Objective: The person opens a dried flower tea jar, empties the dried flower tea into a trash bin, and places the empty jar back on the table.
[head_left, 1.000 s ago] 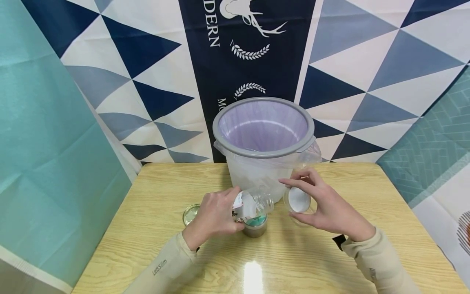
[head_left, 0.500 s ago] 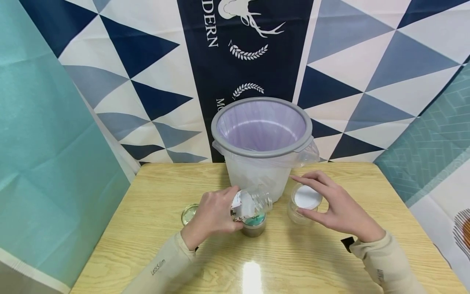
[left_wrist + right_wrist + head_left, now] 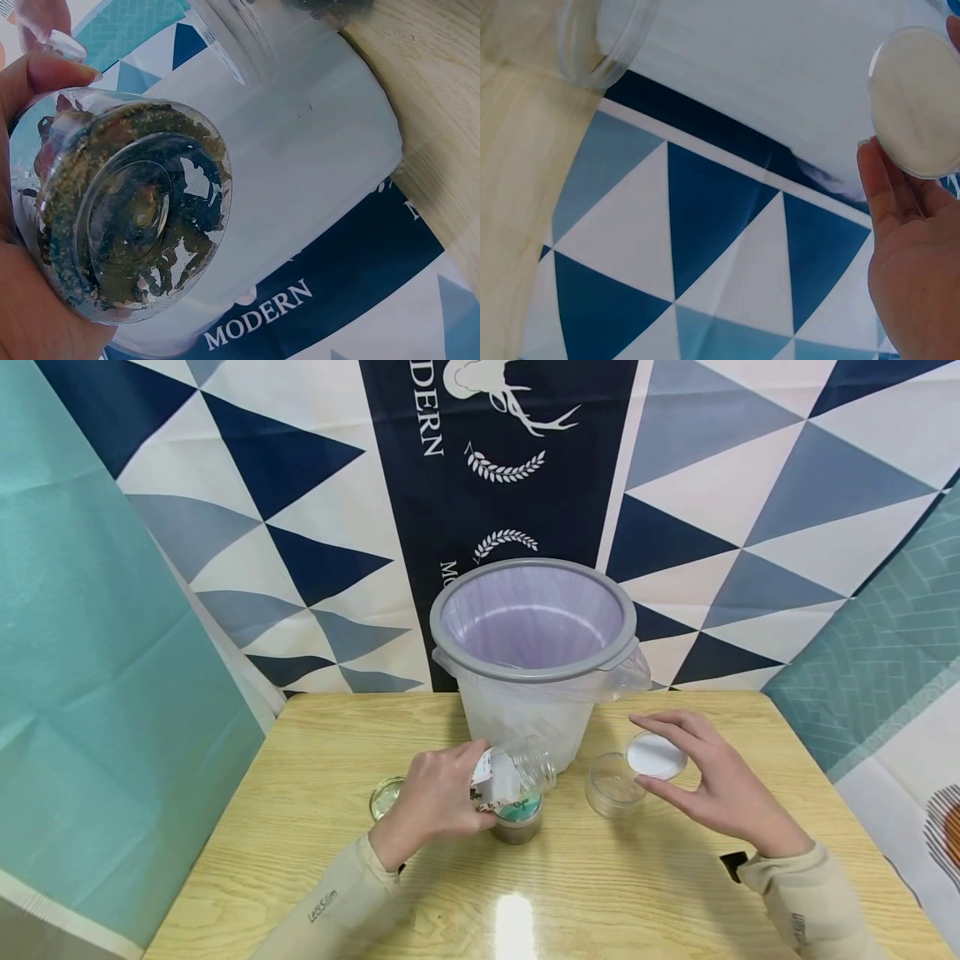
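My left hand (image 3: pixel 437 789) grips a clear jar (image 3: pixel 517 774) tipped on its side, its mouth pointing right. In the left wrist view, dark flaky bits show through the jar's base (image 3: pixel 142 217). Below it on the table stands a small container (image 3: pixel 517 831) with a green top, partly covered by the hand and jar. My right hand (image 3: pixel 708 781) pinches a round lid (image 3: pixel 656 755) with a white inner face between thumb and fingers. Just left of that lid, a second clear jar (image 3: pixel 611 806) stands uncovered on the table.
A white bin (image 3: pixel 525 714) with a grey rim and a clear liner bag stands at the table's back. Left of my left hand lies a round clear lid (image 3: pixel 386 797). Patterned cloth (image 3: pixel 315 552) hangs behind the wooden table (image 3: pixel 322 735).
My right hand has moved to the right with the white-faced lid, away from above the second jar, whose open top now shows. My left hand and its jar have stayed nearly still.
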The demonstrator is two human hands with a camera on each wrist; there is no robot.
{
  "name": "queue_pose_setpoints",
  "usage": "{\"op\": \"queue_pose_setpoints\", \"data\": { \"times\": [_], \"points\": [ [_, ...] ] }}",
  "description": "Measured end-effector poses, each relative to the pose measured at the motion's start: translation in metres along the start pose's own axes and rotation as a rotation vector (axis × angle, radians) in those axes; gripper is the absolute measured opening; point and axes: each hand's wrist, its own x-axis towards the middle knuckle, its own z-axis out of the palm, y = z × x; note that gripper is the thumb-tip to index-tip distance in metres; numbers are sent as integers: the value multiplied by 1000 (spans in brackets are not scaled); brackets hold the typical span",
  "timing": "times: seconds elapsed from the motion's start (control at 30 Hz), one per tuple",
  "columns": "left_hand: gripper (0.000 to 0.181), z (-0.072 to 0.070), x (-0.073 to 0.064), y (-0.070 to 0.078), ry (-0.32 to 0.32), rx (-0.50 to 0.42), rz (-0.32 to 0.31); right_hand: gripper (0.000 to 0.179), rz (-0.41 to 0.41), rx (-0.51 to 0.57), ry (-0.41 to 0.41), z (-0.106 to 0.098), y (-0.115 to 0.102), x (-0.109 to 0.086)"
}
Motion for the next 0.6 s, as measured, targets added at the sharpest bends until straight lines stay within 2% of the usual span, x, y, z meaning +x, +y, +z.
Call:
{"op": "queue_pose_setpoints", "data": {
  "times": [0.3, 0.6],
  "points": [
    [77, -1, 0, 0, -4, -9, -10, 87, 36, -21, 6, 1, 13, -11],
    [77, -1, -1, -1, -10, -6, -23, 86, 88, -77, -50, 3, 25, -17]
  ]
}}
